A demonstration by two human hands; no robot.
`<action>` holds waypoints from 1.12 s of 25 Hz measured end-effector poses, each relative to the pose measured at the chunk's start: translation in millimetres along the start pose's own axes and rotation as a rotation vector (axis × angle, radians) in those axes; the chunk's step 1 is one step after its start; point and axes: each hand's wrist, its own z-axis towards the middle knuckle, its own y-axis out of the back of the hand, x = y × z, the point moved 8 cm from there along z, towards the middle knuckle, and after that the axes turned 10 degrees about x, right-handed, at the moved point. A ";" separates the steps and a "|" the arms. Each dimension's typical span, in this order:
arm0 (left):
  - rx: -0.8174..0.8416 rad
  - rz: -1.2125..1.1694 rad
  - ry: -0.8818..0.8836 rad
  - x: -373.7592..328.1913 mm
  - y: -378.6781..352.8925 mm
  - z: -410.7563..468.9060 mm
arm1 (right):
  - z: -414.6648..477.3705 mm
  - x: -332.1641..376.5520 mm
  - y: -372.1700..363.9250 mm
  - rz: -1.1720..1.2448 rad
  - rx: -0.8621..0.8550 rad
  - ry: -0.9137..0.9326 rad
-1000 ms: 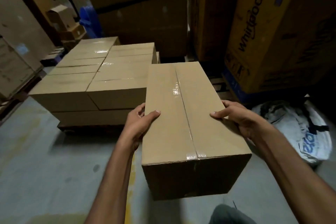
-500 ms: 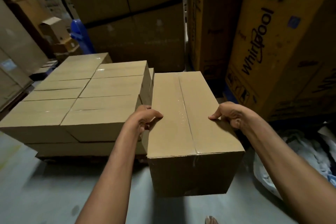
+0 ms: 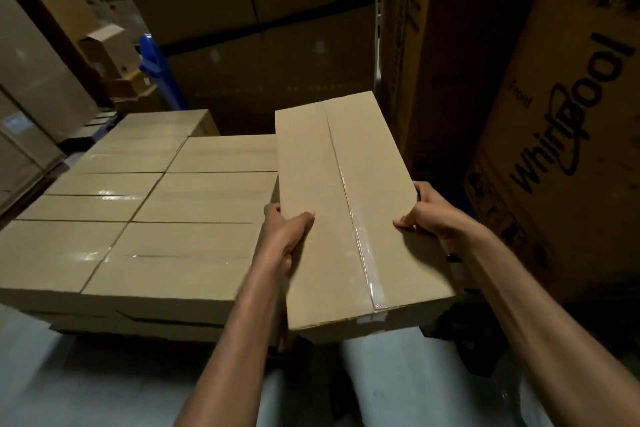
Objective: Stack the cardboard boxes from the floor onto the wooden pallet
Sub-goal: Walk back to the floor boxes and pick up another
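Note:
I carry a long taped cardboard box (image 3: 332, 184) lengthwise in front of me. My left hand (image 3: 284, 236) grips its left edge, thumb on top, and my right hand (image 3: 433, 215) grips its right edge the same way. The box hangs at the right side of the stack of like boxes (image 3: 156, 218), its left edge over the stack's right boxes. That stack shows two layers with several boxes on top. The wooden pallet (image 3: 114, 340) beneath shows only as a dark strip at the stack's foot.
A large yellow Whirlpool carton (image 3: 561, 135) stands close on the right, and tall brown cartons (image 3: 249, 28) rise behind the stack. More cartons and a blue object (image 3: 156, 69) lie at the back left. Grey concrete floor (image 3: 86, 385) runs in front.
I have come closer to the stack with the box. The box has moved forward and left, from beside the stack to overlapping its right edge. Both hands keep their grip.

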 end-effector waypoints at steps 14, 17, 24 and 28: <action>-0.065 0.063 -0.318 -145.6 -21.1 248.6 | 245.1 157.5 82.7 0.039 -0.104 0.285; -0.109 0.039 -0.323 -165.6 -36.3 304.0 | 311.8 186.4 105.3 0.061 -0.098 0.364; -0.171 -0.114 -0.297 -221.2 -58.0 415.5 | 454.9 265.5 144.9 0.096 0.027 0.445; -0.269 -0.102 -0.258 -243.1 -44.5 468.1 | 527.4 307.7 142.5 0.056 0.106 0.444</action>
